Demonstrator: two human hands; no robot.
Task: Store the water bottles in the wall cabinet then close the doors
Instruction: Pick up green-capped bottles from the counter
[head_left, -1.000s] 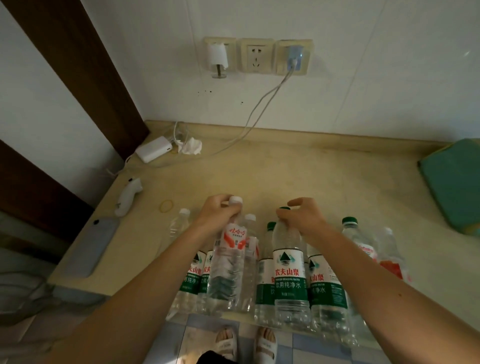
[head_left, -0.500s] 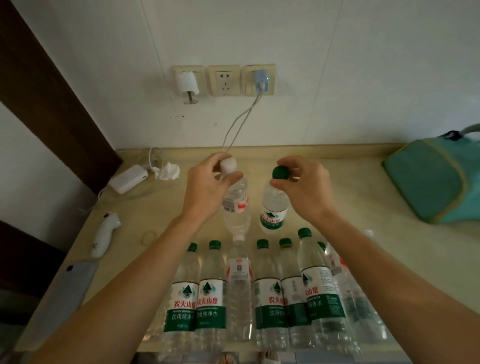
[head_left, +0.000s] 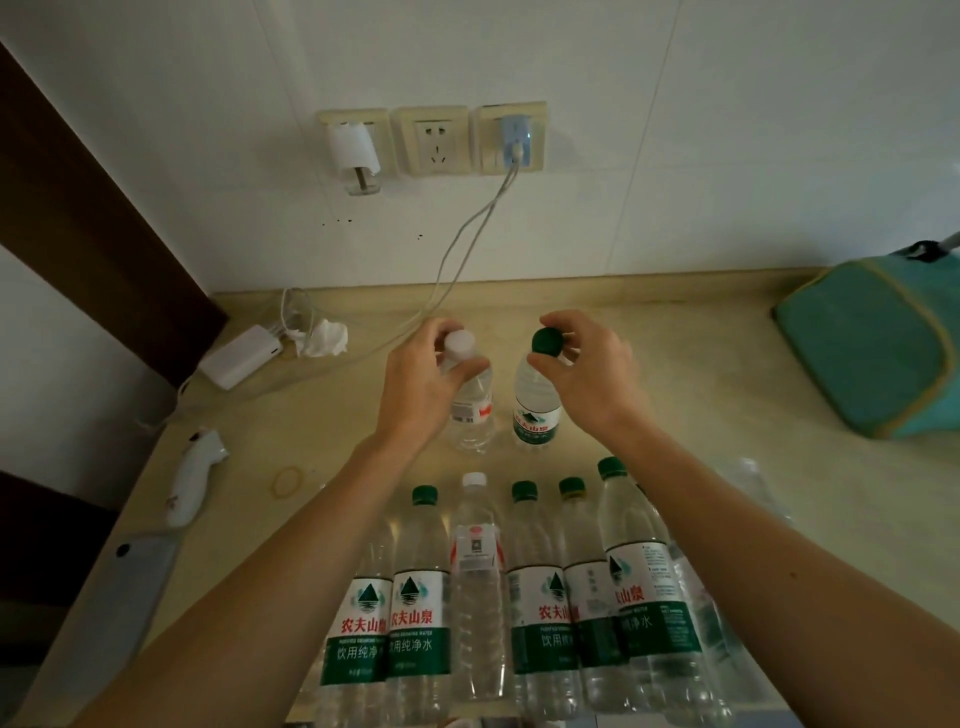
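My left hand (head_left: 418, 384) grips the neck of a clear white-capped bottle (head_left: 471, 410) with a red label, held above the beige counter (head_left: 675, 415). My right hand (head_left: 587, 374) pinches the neck of a green-capped bottle (head_left: 537, 415) with a green label, right beside the first. Both bottles hang upright over the counter's middle. Below them, several more water bottles (head_left: 478, 597) stand in a row along the counter's front edge, most with green caps and one with a white cap. The wall cabinet is out of view.
A teal bag (head_left: 872, 343) lies at the right. At the back left sit a white power adapter (head_left: 239, 356), crumpled tissue (head_left: 324, 338) and cables to wall sockets (head_left: 434, 140). A white handheld device (head_left: 192, 478), a rubber band (head_left: 288, 480) and a grey phone (head_left: 130, 587) lie left.
Both hands have lifted their bottles up out of the front row and carried them away from me, over the counter's middle. The view has tilted up toward the wall.
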